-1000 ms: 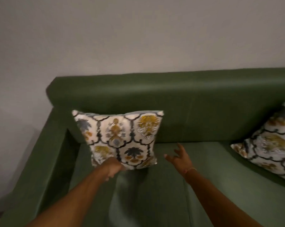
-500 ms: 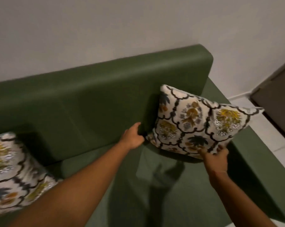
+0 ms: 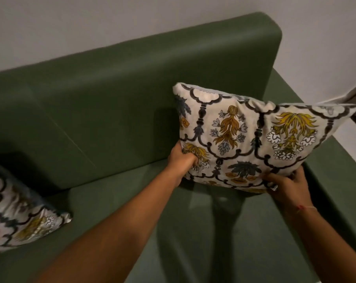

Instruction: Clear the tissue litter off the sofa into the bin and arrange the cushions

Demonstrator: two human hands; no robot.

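The sofa stands with its backrest against the wall; one cushion is at the right end of the seat, upright before the backrest and beside the right armrest, its top right corner reaching over that armrest; the left hand grips its lower left edge, the right hand its lower right corner; a second cushion lies at the seat's left, well apart, leaning back toward the backrest
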